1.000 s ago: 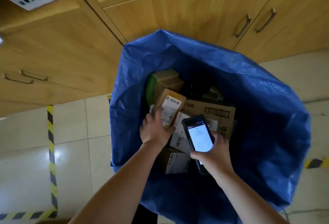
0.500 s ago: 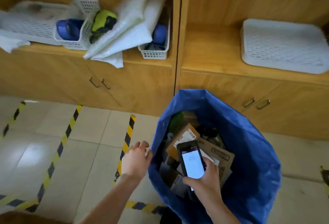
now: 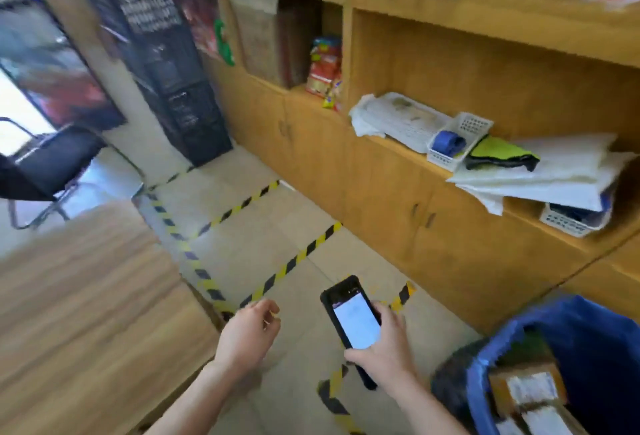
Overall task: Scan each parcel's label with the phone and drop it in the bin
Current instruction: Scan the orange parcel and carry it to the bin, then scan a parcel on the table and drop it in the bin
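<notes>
Right hand [image 3: 384,355] grips phone [image 3: 353,324], screen lit, lower centre. Left hand [image 3: 249,334] empty, fingers loosely curled. Labelled parcels [image 3: 526,389] sit in blue bin [image 3: 588,330], lower right: those look done. No unscanned parcel in view, so remaining count unknown.

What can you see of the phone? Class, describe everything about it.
The phone is a slim black slab, its screen lit pale blue-white under a dark top band. It faces up, top end tilted away leftward. The right hand holds its lower half, fingers round the right edge, thumb at the left. It hangs over the tiled floor, left of the blue bin.
</notes>
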